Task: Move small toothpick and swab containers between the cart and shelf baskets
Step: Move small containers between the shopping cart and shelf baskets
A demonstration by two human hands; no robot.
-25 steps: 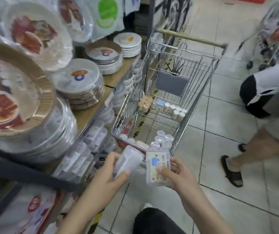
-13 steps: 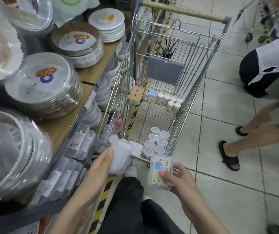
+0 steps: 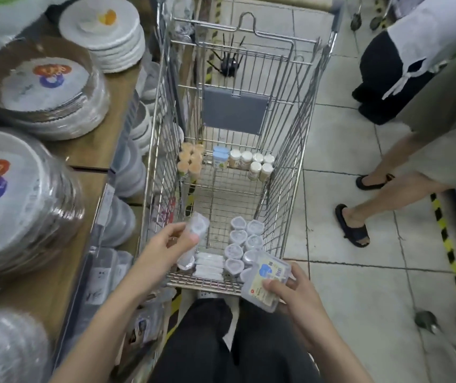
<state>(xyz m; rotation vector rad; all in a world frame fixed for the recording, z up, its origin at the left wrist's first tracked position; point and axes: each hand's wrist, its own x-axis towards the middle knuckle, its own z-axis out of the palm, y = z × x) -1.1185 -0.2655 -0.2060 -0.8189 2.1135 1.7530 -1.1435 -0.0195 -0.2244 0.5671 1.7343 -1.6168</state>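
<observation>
Head view: left hand [image 3: 166, 246] pinches a clear container [image 3: 197, 232] over the cart [image 3: 290, 205], right hand [image 3: 294, 295] clamps a labelled swab box [image 3: 266, 280] at the rim; both likely light, rigid, slick plastic, so hold the edges.

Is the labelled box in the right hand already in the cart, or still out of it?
Out. The right hand holds the labelled box above the cart's near rim, not set down among the round containers.
</observation>
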